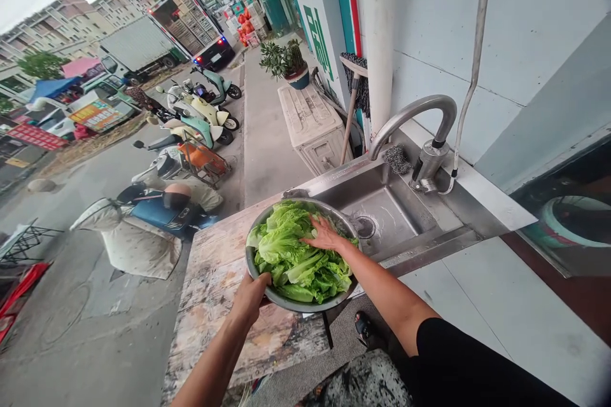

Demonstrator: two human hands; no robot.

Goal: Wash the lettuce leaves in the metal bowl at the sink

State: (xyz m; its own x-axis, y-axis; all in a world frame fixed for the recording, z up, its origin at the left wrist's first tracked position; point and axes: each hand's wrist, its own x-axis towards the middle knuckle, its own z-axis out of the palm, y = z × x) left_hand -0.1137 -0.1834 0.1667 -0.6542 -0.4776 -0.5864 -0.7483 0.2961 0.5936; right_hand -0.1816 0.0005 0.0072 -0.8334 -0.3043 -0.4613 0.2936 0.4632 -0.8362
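Beside an outdoor steel sink [382, 200], a round metal bowl [286, 300] sits heaped with pale and bright green lettuce [291, 254], the leaves crinkled, wet-looking and piled above the rim. It rests at the far right end of a worn wooden tabletop [214, 292], its right side jutting past the tabletop's edge toward the sink. The left hand [251, 296] takes the near rim in a closed grip, thumb over the lip and fingers hidden beneath. The right hand [324, 234] lies flat on the leaves with its fingers spread, holding nothing. A curved tap [415, 111] arches over the basin, with a steel scrubber [397, 159] on the ledge just beside it. Open room lies to the left over the stained tabletop; to the right, the sink wall stands close. Parked scooters [200, 117] line the pavement well beyond.
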